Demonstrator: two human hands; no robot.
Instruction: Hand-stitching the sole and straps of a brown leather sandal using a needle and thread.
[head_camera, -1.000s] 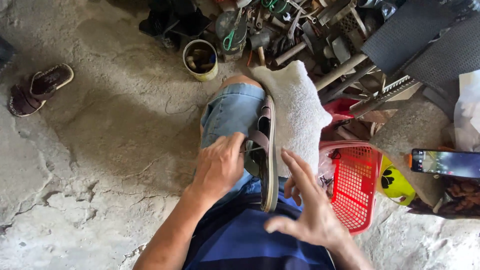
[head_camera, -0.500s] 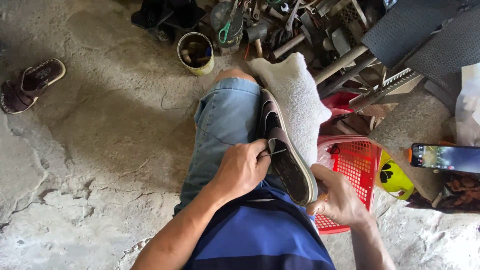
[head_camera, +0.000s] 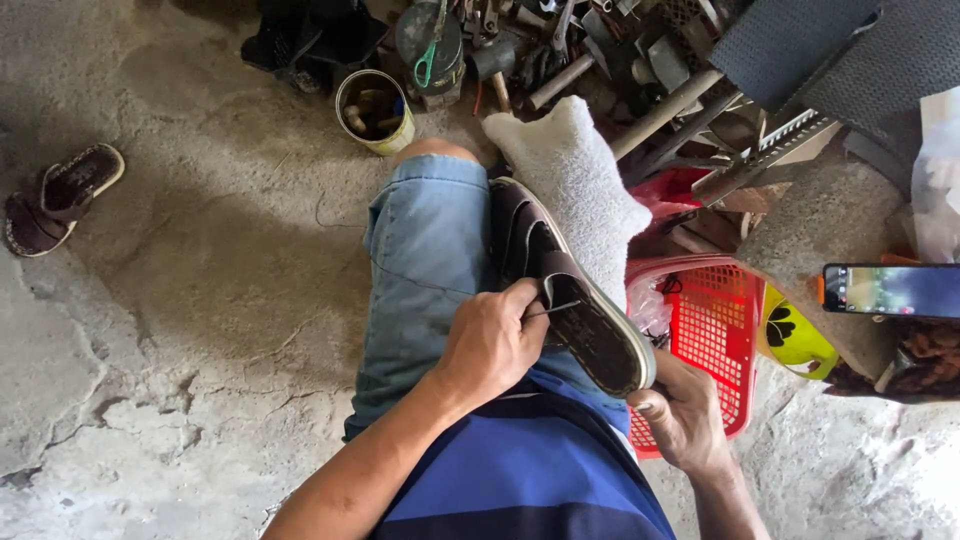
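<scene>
On lap: left hand (head_camera: 492, 345) pinching thread beside dark shoe (head_camera: 570, 290); right hand (head_camera: 685, 415) gripping heel end, long axis running away toward knee.

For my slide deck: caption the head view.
Left hand and right hand hold a dark shoe over the lap.

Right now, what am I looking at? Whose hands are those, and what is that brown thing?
A person wears a camera on their head, so you look down as they do. Those are their own two hands. The brown thing is a shoe, lying on their lap. The left hand pinches a thin thread at the shoe's edge. The right hand holds the shoe's near end from below. A white cloth lies on the knee. On the concrete floor sit a red basket, a tin can, a sandal and a heap of metal tools.
</scene>
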